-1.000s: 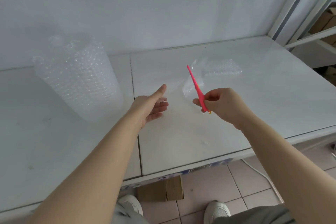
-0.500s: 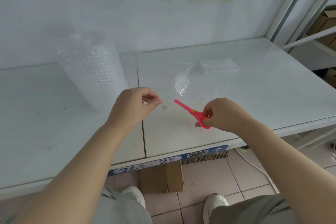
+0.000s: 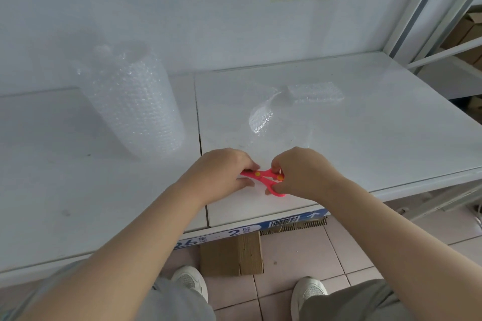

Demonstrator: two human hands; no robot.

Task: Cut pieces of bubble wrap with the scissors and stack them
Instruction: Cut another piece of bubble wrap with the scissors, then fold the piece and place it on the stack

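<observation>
the pink plastic scissors (image 3: pixel 263 177) lie low over the near edge of the white table (image 3: pixel 365 143), long axis running left to right, blade tip pointing left and the loop handles to the right. the right hand (image 3: pixel 303 173) has its fingers curled closed through the handles; the left hand (image 3: pixel 221 173) pinches the blade end with closed fingers. the upright roll of clear bubble wrap (image 3: pixel 133 101) stands to the left, and flat cut bubble wrap pieces (image 3: pixel 314 93) lie farther back.
</observation>
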